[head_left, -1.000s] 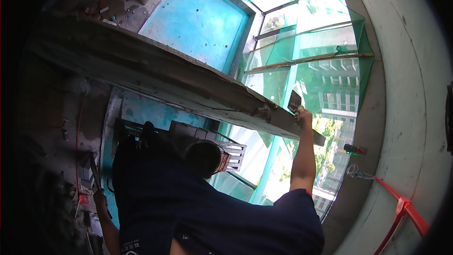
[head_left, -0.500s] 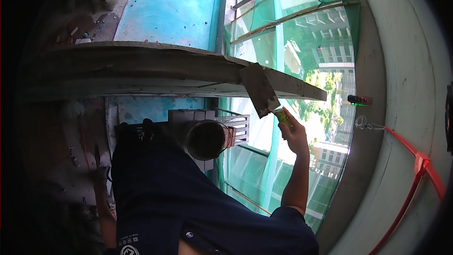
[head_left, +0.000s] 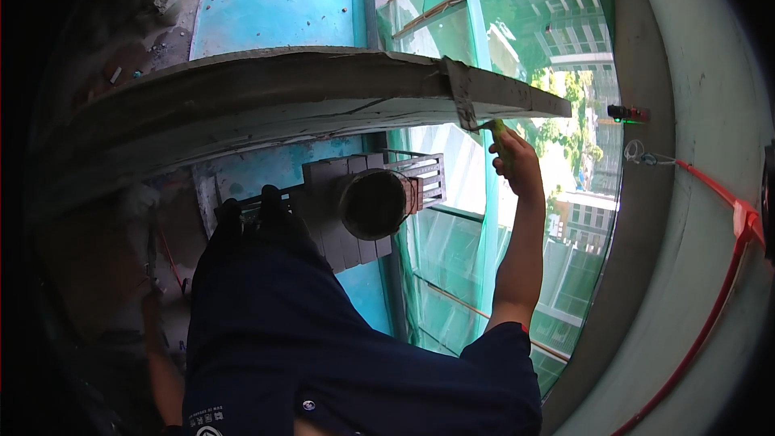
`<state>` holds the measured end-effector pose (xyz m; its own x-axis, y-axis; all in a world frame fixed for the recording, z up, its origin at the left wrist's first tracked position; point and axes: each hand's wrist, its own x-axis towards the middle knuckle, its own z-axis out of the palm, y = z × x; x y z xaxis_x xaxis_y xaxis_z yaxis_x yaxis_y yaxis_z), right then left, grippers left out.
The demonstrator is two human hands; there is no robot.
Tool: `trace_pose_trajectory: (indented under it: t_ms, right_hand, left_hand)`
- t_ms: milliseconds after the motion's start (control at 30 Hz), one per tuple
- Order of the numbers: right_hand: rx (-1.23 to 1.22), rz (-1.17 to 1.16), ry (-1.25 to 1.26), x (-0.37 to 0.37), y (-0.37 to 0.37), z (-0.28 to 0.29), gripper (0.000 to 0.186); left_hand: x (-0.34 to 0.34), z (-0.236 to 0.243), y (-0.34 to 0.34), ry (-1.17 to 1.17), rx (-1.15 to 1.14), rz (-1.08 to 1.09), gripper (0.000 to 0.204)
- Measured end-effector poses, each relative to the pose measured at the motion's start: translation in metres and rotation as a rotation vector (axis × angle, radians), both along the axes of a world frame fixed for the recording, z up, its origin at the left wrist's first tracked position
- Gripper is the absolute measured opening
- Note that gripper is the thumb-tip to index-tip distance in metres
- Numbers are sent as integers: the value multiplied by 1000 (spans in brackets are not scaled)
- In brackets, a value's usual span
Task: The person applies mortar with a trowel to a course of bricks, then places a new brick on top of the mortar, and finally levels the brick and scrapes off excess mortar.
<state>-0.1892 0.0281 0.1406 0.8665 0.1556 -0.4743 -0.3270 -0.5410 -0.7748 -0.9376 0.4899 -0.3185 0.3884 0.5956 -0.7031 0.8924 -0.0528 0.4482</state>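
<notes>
My right hand is wrapped round the green handle of a trowel. The trowel's flat rectangular blade, smeared with grey, lies against the edge of a long grey plastered beam or wall edge, near its right end. My left hand is low at the far left, in shadow. A thin dark, blade-like thing stands out from it, too dim to name. A round bucket with a dark inside and a wire handle sits between my legs and the window side, below the beam.
Grey planks or blocks lie under the bucket, beside a slatted metal frame. Green netting covers the opening at right. A small device with a green light and an orange-red strap are on the right. Bags and rubble lie upper left.
The trowel has moved up and right onto the beam's edge, its blade now turned nearly edge-on. My right arm has reached further out. My left hand has shifted slightly left.
</notes>
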Motion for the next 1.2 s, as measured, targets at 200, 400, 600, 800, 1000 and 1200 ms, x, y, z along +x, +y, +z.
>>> trace_pose_trajectory:
  t_ms: [200, 400, 600, 800, 1000, 1200]
  right_hand:
    - [-201, 229, -166, -50, 28, -4, 46]
    - [-414, -2, -395, -1, -26, -32, 44]
    - [-14, -381, -312, -16, -52, -64, 37]
    - [172, -282, -529, -57, -18, -127, 37]
    - [-39, -363, -619, -100, -5, -243, 46]
    - [-113, -622, -242, -162, -32, -268, 39]
  left_hand:
    - [-4, 25, 4, 152, -78, 110, 22]
    - [-13, 45, 19, 189, -84, 118, 22]
    - [-7, 65, 45, 222, -52, 40, 22]
    - [6, 103, 71, 290, 2, -44, 23]
    - [61, 132, 73, 320, 61, -154, 23]
    - [147, 163, 37, 305, 136, -285, 23]
